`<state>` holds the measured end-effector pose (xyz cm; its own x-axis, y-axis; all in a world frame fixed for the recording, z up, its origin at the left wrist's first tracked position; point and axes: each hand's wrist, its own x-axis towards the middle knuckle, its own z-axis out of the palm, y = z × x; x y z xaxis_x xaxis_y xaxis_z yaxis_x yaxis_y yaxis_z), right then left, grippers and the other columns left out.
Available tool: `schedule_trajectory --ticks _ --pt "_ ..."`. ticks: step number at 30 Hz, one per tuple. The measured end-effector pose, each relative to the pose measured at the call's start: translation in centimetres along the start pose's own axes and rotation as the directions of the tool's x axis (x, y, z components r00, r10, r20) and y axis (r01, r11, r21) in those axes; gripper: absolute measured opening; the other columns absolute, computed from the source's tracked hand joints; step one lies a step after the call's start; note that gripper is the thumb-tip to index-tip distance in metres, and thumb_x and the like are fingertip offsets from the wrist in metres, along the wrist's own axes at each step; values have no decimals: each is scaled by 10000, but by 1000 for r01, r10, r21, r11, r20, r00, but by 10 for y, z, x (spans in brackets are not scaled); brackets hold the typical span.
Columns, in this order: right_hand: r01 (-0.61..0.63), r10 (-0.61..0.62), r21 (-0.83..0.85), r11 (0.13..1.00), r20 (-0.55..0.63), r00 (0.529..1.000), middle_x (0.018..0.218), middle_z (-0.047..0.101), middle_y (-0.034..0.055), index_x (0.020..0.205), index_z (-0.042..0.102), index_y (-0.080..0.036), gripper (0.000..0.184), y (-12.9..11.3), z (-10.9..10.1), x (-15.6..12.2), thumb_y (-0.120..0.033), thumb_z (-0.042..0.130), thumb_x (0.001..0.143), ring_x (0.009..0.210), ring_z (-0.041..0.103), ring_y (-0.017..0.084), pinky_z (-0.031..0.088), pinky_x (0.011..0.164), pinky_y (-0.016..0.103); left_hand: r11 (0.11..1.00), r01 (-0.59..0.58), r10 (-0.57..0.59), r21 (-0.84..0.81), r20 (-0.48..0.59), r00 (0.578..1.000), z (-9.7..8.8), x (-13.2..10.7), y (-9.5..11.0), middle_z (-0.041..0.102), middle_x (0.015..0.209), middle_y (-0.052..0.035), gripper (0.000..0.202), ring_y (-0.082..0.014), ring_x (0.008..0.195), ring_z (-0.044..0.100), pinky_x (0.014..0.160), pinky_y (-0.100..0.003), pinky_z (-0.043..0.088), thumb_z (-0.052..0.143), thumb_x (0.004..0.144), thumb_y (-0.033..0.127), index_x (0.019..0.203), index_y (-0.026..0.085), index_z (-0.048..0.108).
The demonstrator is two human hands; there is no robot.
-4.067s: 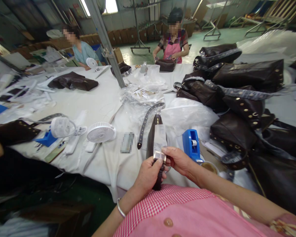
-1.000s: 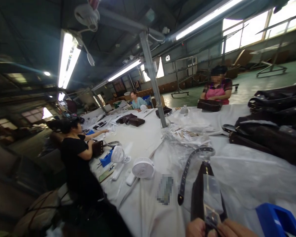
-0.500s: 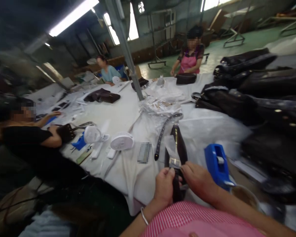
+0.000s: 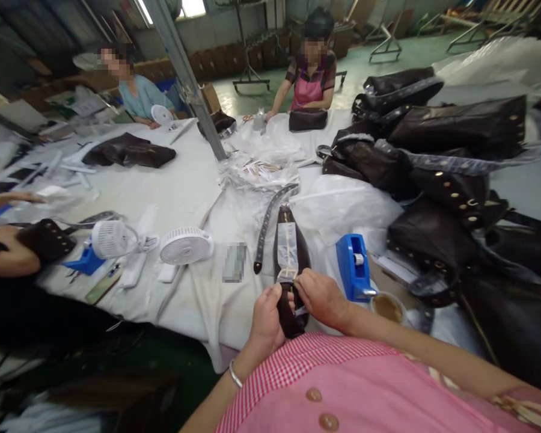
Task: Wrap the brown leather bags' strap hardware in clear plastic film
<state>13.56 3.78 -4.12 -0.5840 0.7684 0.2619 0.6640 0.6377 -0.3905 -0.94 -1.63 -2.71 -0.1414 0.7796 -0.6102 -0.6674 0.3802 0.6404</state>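
In front of me a dark brown leather bag (image 4: 303,255) stands on the cloth-covered table, its gold zip running away from me. A pale, shiny strip (image 4: 287,243) lies over the zip. My left hand (image 4: 265,319) is closed on the bag's near end, thumb on top. Beside it, my right hand (image 4: 321,299) is closed in a pinch at the zip near the strip's lower end; the fingertips hide what small part they hold. A dark studded strap (image 4: 265,225) curves on the table just left of the bag.
A blue tape dispenser (image 4: 349,288) and an open tub of brown paste (image 4: 388,307) stand to the right. Many dark bags (image 4: 455,120) are piled beyond. White fans (image 4: 186,245) stand left. A metal post (image 4: 184,78) rises mid-table. Co-workers sit at the far side and left.
My view has swung to the right and levelled. Both hands stay at the bag's near end, and the pale strip now lies flatter along the zip.
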Motion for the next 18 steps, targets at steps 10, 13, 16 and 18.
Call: schedule_trajectory --ticks 10,13,16,18 --pt "-29 30 61 998 -13 999 751 548 32 805 548 -167 222 0 -5 -2 -178 402 972 691 498 153 344 621 272 902 -118 153 415 -53 987 9 0 5 687 661 -13 365 -120 492 609 471 -215 481 663 815 441 1000 139 575" --pt "60 -59 22 998 -31 998 728 537 39 761 548 -170 241 -4 -8 0 -159 407 956 672 475 160 332 606 282 845 -124 186 521 -69 980 11 6 4 693 646 -15 308 -140 506 627 489 -237 501 627 837 411 994 149 581" --pt "178 -178 -20 984 -25 984 707 532 48 739 554 -170 252 -6 -9 4 -132 406 938 655 451 169 322 597 295 754 -165 266 636 -66 962 12 11 4 710 702 -35 237 -157 590 650 556 -250 514 639 825 359 939 153 609" --pt "185 -185 -20 983 -3 983 719 542 51 749 558 -168 239 -4 -8 5 -131 412 935 660 454 169 327 601 292 736 -204 276 646 -11 961 9 11 6 723 780 -57 244 -168 680 668 618 -254 520 646 823 357 947 149 621"
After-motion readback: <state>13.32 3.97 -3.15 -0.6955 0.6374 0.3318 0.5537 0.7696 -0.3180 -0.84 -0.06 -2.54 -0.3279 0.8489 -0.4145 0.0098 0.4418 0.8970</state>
